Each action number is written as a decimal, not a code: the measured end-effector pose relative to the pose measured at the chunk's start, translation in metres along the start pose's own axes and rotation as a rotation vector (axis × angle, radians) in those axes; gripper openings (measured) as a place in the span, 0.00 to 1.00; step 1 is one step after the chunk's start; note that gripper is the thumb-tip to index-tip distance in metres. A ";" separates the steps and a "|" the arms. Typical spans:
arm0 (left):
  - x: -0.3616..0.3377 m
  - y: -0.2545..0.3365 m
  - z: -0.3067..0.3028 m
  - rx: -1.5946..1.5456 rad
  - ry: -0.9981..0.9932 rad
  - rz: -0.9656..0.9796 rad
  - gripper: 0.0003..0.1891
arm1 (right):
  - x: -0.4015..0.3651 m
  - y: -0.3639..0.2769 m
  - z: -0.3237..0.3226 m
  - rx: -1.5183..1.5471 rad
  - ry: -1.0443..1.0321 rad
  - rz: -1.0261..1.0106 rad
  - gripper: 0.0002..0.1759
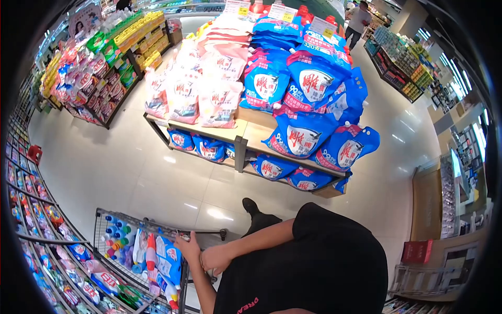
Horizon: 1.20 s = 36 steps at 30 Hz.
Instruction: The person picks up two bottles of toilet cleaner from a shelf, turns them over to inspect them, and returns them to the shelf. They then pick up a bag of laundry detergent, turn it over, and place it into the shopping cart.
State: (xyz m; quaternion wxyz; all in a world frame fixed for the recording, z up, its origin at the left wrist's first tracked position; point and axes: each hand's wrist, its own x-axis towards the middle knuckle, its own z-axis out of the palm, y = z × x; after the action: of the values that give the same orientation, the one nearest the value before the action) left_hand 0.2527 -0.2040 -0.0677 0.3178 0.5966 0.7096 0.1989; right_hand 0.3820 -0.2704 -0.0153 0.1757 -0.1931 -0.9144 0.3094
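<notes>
My left hand is at the near end of a metal shopping cart, its fingers bent around something small that I cannot make out. Close beside it, my right hand is closed against my left wrist and forearm; what it grips is hidden. In the cart, next to my left hand, lie blue-and-white packs and a red-capped bottle. Several bottles with coloured caps stand at the cart's far side.
A display table holds white-pink bags and blue detergent bags, with more blue bags on its lower shelf. Shelves of packs line the left. A person stands at the back. A counter is on the right.
</notes>
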 end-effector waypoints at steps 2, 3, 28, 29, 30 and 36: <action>0.004 0.010 0.006 0.003 -0.004 -0.038 0.42 | -0.016 0.014 -0.020 0.089 0.076 -0.063 0.14; 0.005 0.013 0.010 0.004 0.036 -0.073 0.43 | -0.025 0.017 -0.035 0.167 0.052 -0.005 0.14; 0.057 0.099 0.053 0.188 0.027 -0.280 0.37 | -0.540 0.383 -0.397 0.013 1.345 1.495 0.51; 0.059 0.091 0.059 0.167 0.056 -0.272 0.37 | -0.535 0.383 -0.392 0.033 1.380 1.521 0.48; 0.061 0.092 0.062 0.165 0.038 -0.246 0.37 | -0.509 0.341 -0.404 0.009 1.366 1.439 0.41; 0.064 0.108 0.069 0.249 0.069 -0.275 0.38 | -0.518 0.356 -0.408 0.040 1.405 1.657 0.34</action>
State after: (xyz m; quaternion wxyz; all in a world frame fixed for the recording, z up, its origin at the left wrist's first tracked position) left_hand 0.3730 -0.1260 -0.0597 0.2412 0.5214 0.8141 0.0848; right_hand 1.0964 -0.0448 -0.0410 0.3996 -0.8811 -0.1899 0.1670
